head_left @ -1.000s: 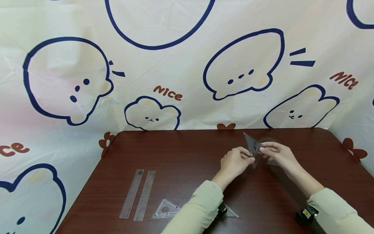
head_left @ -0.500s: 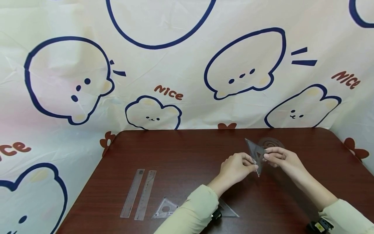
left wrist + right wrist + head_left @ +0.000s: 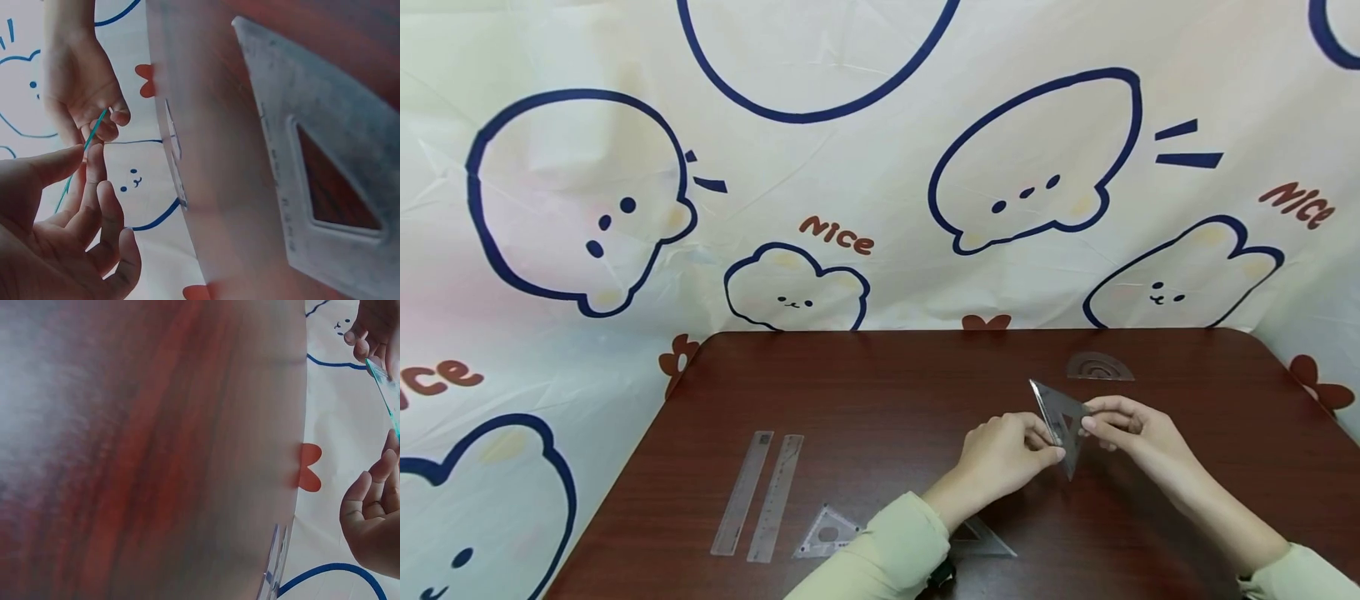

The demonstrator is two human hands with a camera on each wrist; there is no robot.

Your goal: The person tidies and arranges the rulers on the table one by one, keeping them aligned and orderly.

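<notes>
Both hands hold a clear set square (image 3: pixel 1051 404) upright above the table, tilted with one corner pointing down. My left hand (image 3: pixel 1003 454) pinches its left side between thumb and fingers. The right hand (image 3: pixel 1138 433) pinches the right corner. In the left wrist view the set square (image 3: pixel 95 130) shows nearly edge-on as a thin green line between the left hand (image 3: pixel 56 219) and the right hand (image 3: pixel 81 81). The right wrist view catches part of its green edge (image 3: pixel 382 394), with the right hand (image 3: pixel 378 519) below it.
Two clear rulers (image 3: pixel 742 492) lie side by side at the left. A set square with a round hole (image 3: pixel 808 546) and another with a triangular opening (image 3: pixel 992 547) lie near the front, partly behind the left sleeve. A protractor (image 3: pixel 1101 367) rests at the back right of the table (image 3: pixel 880 375).
Both hands have drawn the set square towards the front and slightly right. The protractor at the back, earlier mostly behind the right hand, is now fully visible.
</notes>
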